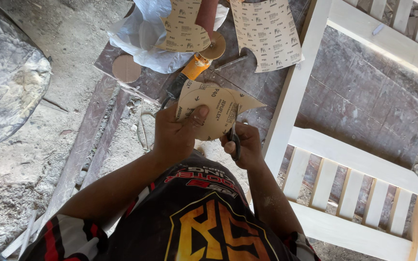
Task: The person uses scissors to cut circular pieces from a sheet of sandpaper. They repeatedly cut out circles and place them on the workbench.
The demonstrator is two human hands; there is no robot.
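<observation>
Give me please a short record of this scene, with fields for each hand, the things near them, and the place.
left hand: holds a sandpaper piece, thumb pressed on its printed back
right hand: grips scissors, blades at the sandpaper's edge
cut shape: rounded, disc-like outline partly visible
on the board beyond: orange power tool, sandpaper sheets with round holes cut out, one brown disc, white plastic bag
right side: unpainted wooden slatted frame
ground: dusty, sandy

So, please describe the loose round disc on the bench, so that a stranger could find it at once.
Start at the dark wooden bench above the person's hands. Go to its left corner, beside the crumpled white plastic bag. There lies the disc: plain reddish-brown, fully round and lying alone, unlike the pale printed sandpaper sheets with curved cut-outs.
</observation>
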